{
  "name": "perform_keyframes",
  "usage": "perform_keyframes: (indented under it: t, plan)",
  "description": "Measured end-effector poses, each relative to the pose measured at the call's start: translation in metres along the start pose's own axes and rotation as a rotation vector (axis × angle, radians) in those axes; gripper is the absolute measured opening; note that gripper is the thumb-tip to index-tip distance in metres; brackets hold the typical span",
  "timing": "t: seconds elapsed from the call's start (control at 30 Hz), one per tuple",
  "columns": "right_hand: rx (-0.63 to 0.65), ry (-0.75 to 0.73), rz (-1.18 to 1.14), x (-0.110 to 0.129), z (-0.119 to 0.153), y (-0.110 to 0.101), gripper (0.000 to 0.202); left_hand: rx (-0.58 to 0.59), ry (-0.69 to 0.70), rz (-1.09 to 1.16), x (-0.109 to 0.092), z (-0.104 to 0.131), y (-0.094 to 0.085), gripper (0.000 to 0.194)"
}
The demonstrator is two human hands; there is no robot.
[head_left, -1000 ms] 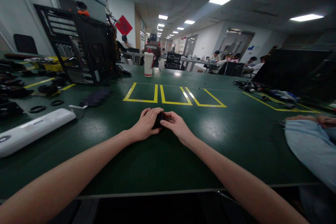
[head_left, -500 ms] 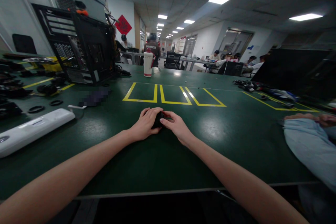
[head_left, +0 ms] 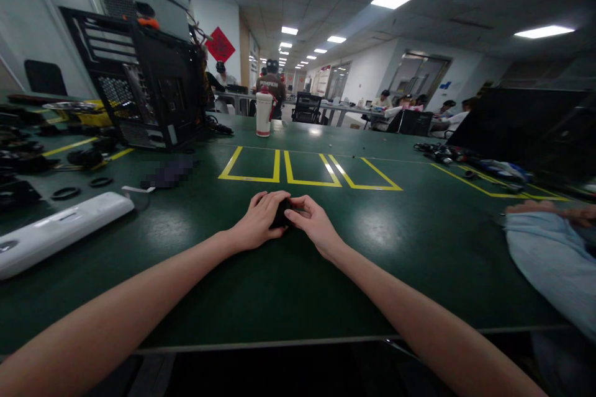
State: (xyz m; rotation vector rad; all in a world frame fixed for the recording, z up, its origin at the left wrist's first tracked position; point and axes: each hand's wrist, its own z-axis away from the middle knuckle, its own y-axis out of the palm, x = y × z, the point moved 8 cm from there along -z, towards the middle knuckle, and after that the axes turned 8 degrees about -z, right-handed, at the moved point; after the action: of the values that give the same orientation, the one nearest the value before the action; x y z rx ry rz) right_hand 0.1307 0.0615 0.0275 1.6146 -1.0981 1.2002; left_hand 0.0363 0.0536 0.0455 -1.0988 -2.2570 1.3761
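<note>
Between my hands, low over the green table (head_left: 195, 298), is a small black object (head_left: 280, 216); most of it is covered by fingers, so its kind does not show. My left hand (head_left: 261, 221) wraps over its top and left side, thumb below. From the right, my right hand (head_left: 311, 223) pinches its edge with thumb and fingertips. Both hands are closed on it. Just beyond them, yellow tape outlines (head_left: 313, 183) mark the tabletop.
A white long device (head_left: 65, 229) lies at left, near black rings (head_left: 66, 193). Behind stand an open black computer case (head_left: 139, 87) and a white cup (head_left: 263, 115). At right are cables (head_left: 437, 152), a dark monitor (head_left: 521, 124) and another person's sleeve (head_left: 544, 254).
Hardly anything differs. The whole view has shifted very slightly, and both hands keep the same hold on the black object.
</note>
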Motion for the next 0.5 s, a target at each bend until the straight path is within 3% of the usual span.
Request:
perform_keyframes:
  t: [0.23, 0.5]
  plan:
    - [0.012, 0.061, 0.010, -0.0060, -0.0028, -0.0009, 0.035, 0.021, 0.007, -0.001, -0.0006, 0.0005, -0.0010, 0.061]
    - [0.026, 0.011, 0.009, -0.0032, 0.0026, 0.0021, 0.033, 0.015, 0.008, 0.007, -0.0003, 0.0005, -0.0008, 0.061]
